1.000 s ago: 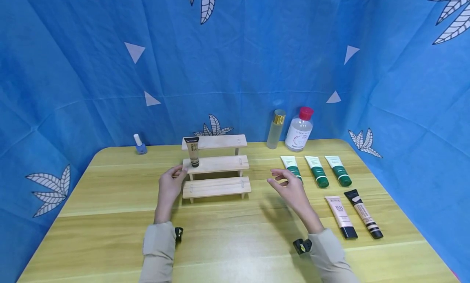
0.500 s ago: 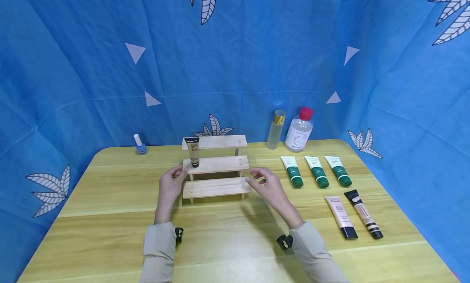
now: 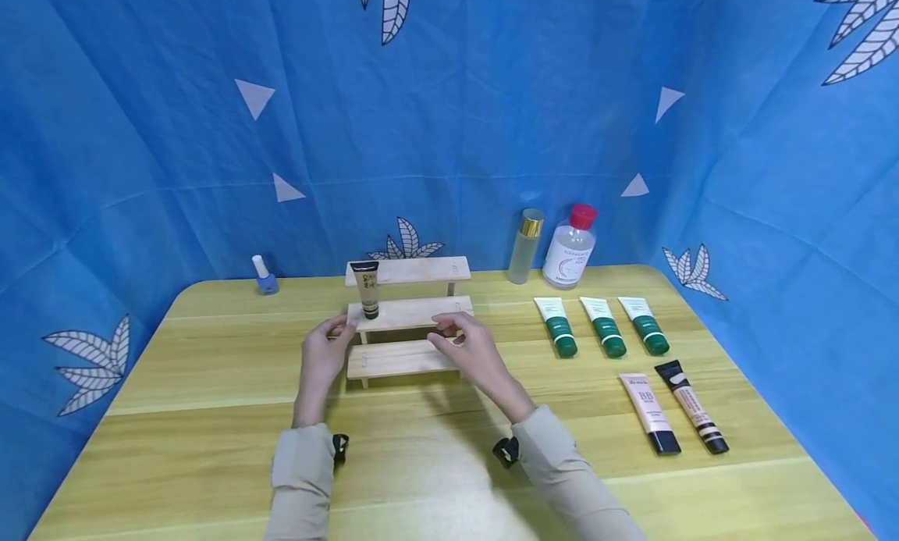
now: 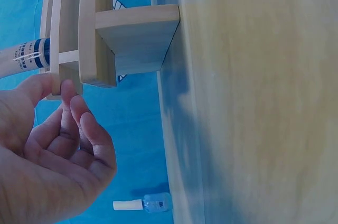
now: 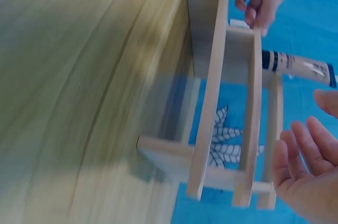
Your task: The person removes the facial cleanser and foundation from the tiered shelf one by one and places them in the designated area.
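Observation:
A three-tier wooden display stand [image 3: 393, 359] stands on the table. My left hand [image 3: 323, 355] pinches the left end of its middle shelf [image 4: 67, 39], thumb on one face and a fingertip on the other. A small beige cosmetic tube [image 3: 368, 293] with black ends stands upright at the left of that shelf, just beside my left fingers. My right hand [image 3: 474, 354] hovers over the right part of the stand, holding nothing. In the right wrist view its fingers [image 5: 306, 150] are loosely bent and apart from the tube.
Three green-and-white tubes [image 3: 560, 330] lie right of the stand, with a pink BB cream tube [image 3: 648, 408] and a black-and-beige tube [image 3: 694, 404] nearer. Behind stand a gold-capped bottle [image 3: 525, 248] and a red-capped bottle [image 3: 569, 252]. Blue nail polish [image 3: 264, 277] stands back left.
My right hand has moved left, from beside the green-and-white tubes to over the stand's right part. My left hand stays at the middle shelf's end, and the beige tube has not moved.

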A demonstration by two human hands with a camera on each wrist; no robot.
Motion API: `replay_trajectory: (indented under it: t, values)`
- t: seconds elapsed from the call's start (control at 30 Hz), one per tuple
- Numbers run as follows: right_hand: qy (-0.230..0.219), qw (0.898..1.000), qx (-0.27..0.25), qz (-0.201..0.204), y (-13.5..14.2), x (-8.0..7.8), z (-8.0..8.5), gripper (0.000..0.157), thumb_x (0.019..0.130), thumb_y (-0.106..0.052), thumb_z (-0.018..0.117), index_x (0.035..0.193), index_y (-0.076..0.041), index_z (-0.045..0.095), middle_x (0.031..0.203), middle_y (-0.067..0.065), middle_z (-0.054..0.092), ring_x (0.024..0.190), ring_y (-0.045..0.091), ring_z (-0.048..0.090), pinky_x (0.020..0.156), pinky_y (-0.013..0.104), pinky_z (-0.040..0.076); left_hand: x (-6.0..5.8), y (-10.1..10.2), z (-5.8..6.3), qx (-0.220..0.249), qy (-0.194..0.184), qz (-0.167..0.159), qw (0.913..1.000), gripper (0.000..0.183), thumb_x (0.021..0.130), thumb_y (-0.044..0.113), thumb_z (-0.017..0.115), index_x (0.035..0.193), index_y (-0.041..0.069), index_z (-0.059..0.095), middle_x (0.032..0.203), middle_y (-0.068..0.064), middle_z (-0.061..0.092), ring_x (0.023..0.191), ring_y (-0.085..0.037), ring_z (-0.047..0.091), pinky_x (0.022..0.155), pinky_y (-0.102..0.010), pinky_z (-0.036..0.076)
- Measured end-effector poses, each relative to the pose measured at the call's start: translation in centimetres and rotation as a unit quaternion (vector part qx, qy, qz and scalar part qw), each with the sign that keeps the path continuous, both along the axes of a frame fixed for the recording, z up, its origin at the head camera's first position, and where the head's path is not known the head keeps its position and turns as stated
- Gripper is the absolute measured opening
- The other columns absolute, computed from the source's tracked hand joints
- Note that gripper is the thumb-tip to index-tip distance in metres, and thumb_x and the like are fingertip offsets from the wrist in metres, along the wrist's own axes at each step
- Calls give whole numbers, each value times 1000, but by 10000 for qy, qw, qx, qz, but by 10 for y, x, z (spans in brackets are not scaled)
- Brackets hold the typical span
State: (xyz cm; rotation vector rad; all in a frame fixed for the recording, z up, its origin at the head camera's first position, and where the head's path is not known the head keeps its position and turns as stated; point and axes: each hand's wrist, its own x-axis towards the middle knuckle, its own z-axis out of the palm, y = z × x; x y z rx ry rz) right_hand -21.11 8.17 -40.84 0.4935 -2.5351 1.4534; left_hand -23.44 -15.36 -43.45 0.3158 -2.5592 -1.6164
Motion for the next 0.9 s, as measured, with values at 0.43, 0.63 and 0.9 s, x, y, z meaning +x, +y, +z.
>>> replay_trajectory:
  t: [0.43, 0.63, 0.9]
  values:
    - [267, 9985, 453, 123, -44, -17, 1, 30, 89, -18, 67, 114, -1, 64, 105, 12, 64, 95, 23, 60, 83, 32, 50, 0, 0, 1, -98, 82, 37, 9999, 43, 96, 29, 56, 129, 1, 56, 113, -22, 62, 95, -28, 56, 67, -26, 41]
    - [-28, 9992, 366, 146, -63, -24, 0, 37, 91, -21, 65, 121, -1, 59, 114, 13, 60, 100, 22, 60, 84, 27, 50, 1, 1, 2, -100, 47, 16, 9999, 44, 97, 30, 55, 130, 1, 56, 114, -21, 62, 95, -28, 57, 69, -26, 42]
    - [-97, 9997, 108, -210, -86, -33, -8, 47, 90, -22, 67, 128, 1, 53, 118, 15, 58, 99, 23, 61, 83, 24, 50, 1, 0, 2, -45, -3, -72, 10000, 47, 97, 33, 55, 131, 2, 55, 115, -22, 61, 99, -30, 59, 68, -25, 43]
